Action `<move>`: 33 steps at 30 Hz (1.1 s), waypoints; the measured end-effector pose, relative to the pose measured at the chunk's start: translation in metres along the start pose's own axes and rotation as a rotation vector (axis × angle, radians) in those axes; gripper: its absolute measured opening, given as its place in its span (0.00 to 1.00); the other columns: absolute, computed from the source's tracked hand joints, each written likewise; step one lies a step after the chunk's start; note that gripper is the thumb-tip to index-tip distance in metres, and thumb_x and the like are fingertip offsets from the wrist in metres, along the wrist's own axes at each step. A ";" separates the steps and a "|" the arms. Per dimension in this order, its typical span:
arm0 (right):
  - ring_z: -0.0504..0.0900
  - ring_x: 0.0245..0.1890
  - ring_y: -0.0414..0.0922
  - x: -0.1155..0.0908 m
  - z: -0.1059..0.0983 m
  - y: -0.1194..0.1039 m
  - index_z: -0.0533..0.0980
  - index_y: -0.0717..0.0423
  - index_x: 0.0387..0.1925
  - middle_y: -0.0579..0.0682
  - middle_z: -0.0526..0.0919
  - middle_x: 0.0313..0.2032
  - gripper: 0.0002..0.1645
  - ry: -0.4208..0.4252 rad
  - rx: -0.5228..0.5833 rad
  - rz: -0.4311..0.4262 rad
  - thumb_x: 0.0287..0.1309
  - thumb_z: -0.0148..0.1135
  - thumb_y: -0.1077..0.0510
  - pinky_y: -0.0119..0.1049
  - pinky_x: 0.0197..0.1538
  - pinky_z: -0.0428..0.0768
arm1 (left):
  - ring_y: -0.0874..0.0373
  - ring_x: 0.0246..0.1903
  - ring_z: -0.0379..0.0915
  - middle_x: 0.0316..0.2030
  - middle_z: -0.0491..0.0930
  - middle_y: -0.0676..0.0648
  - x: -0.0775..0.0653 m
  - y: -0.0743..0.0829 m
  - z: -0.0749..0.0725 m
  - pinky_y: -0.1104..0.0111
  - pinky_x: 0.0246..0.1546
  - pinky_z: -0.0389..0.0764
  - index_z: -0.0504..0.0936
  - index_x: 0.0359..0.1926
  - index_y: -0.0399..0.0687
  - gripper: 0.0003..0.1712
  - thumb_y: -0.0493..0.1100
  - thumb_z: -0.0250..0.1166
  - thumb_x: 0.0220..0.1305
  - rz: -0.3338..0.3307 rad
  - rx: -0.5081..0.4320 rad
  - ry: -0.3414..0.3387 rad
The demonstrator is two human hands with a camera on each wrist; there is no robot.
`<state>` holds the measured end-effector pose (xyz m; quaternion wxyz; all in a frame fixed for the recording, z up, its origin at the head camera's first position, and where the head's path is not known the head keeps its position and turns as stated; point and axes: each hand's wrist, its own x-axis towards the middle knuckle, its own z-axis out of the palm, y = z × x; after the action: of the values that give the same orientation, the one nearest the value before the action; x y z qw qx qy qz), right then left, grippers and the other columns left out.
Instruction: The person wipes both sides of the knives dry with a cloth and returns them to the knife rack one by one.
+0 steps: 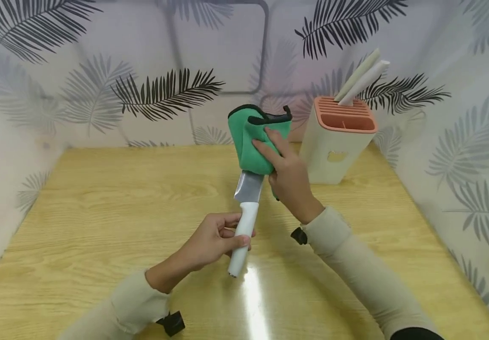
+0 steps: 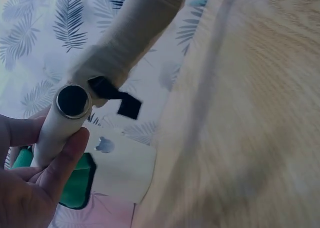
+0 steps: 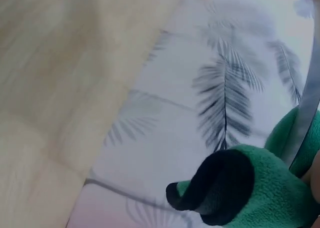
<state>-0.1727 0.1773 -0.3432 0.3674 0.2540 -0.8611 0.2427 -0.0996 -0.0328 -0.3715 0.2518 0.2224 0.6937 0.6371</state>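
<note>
A knife with a white handle and a broad metal blade is held above the table, its tip end pointing away. My left hand grips the handle between thumb and fingers; the handle's dark round butt faces the left wrist view. A green cloth with black edging is folded around the far part of the blade and hides it. My right hand pinches the cloth against the blade. In the right wrist view the cloth wraps the blade.
A white knife block with an orange slotted top stands at the back right, close to my right hand. Two pale handles stick up from it. Leaf-patterned sheeting surrounds the wooden table at the back and sides.
</note>
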 end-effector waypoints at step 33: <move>0.66 0.73 0.55 -0.024 -0.006 -0.042 0.73 0.52 0.66 0.56 0.66 0.73 0.30 -0.319 0.255 -0.017 0.64 0.52 0.69 0.49 0.69 0.74 | 0.51 0.39 0.85 0.45 0.83 0.29 0.006 -0.004 -0.019 0.65 0.34 0.87 0.75 0.58 0.26 0.20 0.30 0.63 0.65 0.069 0.101 0.134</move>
<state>-0.1293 0.1560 -0.3481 0.1932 0.3410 -0.8685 0.3035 -0.1166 -0.0441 -0.3751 0.1712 0.2157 0.7322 0.6230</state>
